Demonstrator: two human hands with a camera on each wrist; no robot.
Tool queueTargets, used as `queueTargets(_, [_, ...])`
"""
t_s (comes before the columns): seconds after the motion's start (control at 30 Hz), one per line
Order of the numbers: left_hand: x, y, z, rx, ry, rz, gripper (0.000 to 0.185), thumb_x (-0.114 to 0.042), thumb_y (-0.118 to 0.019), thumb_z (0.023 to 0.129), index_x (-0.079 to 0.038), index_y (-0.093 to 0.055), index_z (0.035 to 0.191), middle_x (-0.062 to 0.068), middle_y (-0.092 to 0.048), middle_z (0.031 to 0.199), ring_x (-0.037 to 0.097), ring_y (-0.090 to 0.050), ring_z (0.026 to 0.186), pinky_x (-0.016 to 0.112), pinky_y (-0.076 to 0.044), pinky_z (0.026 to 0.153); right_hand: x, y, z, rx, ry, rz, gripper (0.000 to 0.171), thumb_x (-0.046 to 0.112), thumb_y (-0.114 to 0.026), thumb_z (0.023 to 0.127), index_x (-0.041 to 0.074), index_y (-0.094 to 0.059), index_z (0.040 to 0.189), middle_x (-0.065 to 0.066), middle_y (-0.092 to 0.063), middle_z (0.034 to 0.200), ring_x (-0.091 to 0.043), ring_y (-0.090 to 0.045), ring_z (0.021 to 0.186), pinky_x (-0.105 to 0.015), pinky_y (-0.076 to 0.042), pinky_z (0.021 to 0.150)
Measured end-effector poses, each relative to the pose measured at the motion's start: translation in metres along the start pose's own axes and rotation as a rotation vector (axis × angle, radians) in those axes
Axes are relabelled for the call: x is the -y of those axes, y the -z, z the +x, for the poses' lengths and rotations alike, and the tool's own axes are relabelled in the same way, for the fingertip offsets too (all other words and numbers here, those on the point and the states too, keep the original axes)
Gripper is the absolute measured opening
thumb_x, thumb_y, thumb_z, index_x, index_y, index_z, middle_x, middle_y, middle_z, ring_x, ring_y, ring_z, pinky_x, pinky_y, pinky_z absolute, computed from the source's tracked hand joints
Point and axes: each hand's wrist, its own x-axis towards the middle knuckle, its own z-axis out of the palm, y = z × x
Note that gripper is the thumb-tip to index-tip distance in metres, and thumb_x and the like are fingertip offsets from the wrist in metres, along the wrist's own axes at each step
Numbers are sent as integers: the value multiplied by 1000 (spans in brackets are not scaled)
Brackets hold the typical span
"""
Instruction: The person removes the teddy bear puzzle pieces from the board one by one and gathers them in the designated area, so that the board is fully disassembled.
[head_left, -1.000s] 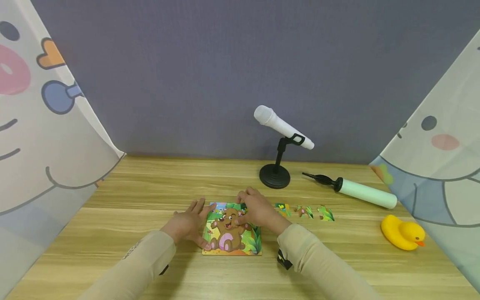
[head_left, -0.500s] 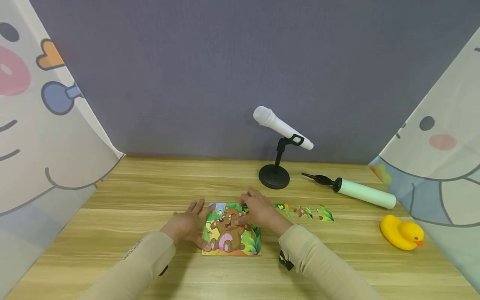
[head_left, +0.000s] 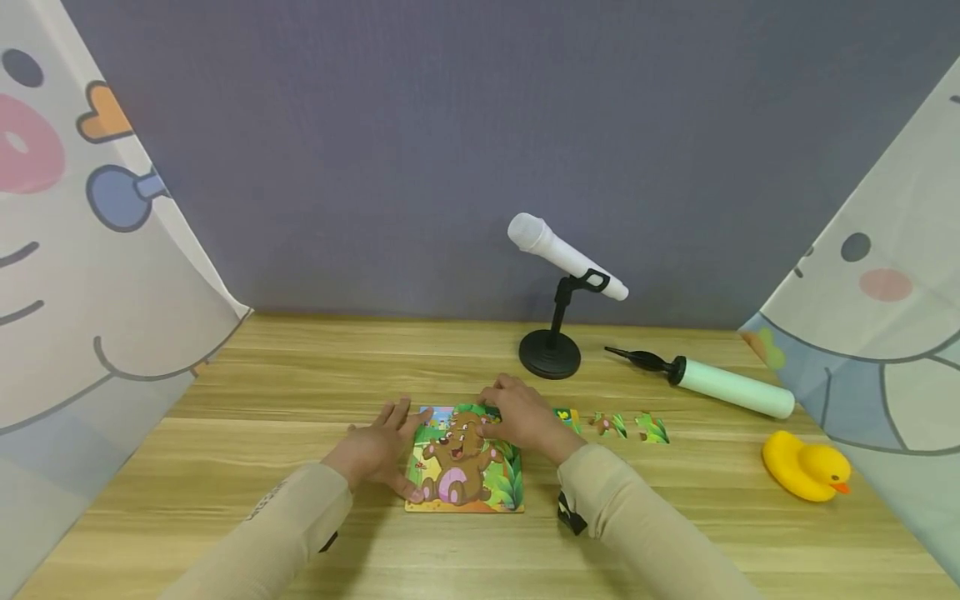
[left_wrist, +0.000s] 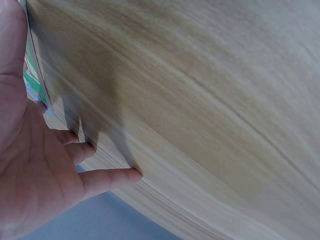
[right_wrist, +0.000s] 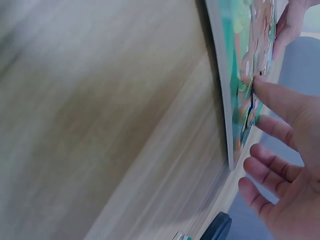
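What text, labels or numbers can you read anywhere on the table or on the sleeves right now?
No text can be read in these views.
Beige left sleeve: a small dark printed mark, too small and blurred to read.
Square bear picture puzzle: a cartoon only, no lettering visible.
White microphone on its black stand, mint-green hand pump, yellow rubber duck: no markings visible.
Side curtains: cartoon drawings, no words.

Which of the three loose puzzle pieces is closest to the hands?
The leftmost loose piece, the one with a yellow spot. It lies right beside the right hand, while the middle piece and the far right piece sit farther toward the yellow duck.
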Motion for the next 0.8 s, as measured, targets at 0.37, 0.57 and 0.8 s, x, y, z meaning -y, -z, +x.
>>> queueTargets(0.37, [0, -1, 1, -10, -9, -6, 122, -47, -90, 68, -6, -22, 160, 32, -11, 164, 51, -15, 150, 83, -28, 100, -7, -1, 5, 22, 14, 36, 46, 32, -80, 89, 14, -69, 130, -3, -56, 108, -19, -53, 93, -41, -51, 84])
queueTargets(0.57, [1, -1, 2, -13, -12, -12, 122, -47, -90, 67, -6, -23, 160, 32, -11, 164, 51, -14, 150, 84, -28, 99, -6, 0, 6, 29, -1, 51, 46, 32, -81, 89, 13, -70, 129, -1, -55, 107, -16, -52, 90, -38, -50, 82])
queueTargets(0.8, [1, -1, 2, 0, 2, -22, 123, -47, -90, 67, -7, -21, 161, 31, -9, 165, 50, -12, 151, 83, -26, 101, -8, 5, 1, -13, 17, -18, 45, 38, -81, 88, 18, -70, 127, 1, -58, 110, -15, -62, 90, -33, -51, 70])
